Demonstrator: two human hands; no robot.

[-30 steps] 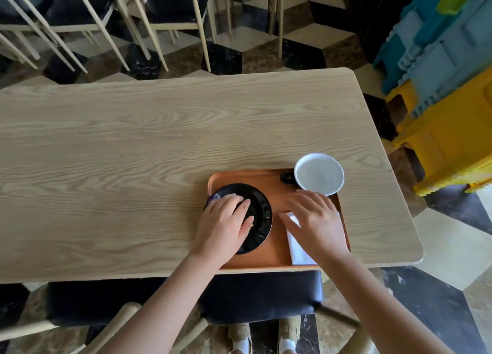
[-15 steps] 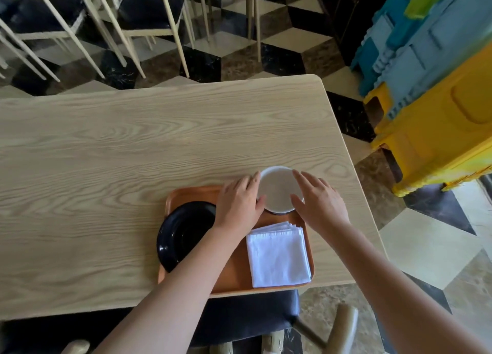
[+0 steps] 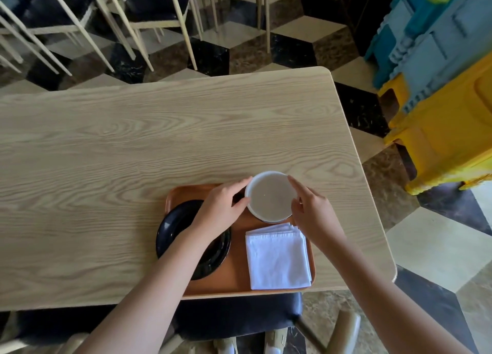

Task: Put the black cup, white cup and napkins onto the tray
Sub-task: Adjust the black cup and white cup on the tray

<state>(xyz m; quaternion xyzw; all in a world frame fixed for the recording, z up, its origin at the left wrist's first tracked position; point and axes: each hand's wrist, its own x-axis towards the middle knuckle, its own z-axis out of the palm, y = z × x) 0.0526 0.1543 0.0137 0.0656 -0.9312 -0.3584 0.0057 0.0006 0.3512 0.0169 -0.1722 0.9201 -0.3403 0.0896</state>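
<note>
I use the tray as my marker for everything. A second ago my left hand was on the black cup and my right hand was pressing the napkins. Now both hands have moved up to the white cup at the far edge of the tray. My left hand curls around its left side and my right hand curls around its right side, so together they hold it. It now sits over the tray's far right corner, with its far rim poking out past the edge.

The black cup lies on the left part of the tray. The napkins lie flat on the right part, just near the white cup.

I think the task is nearly done. I only need to settle the white cup fully on the tray and let go.
</note>
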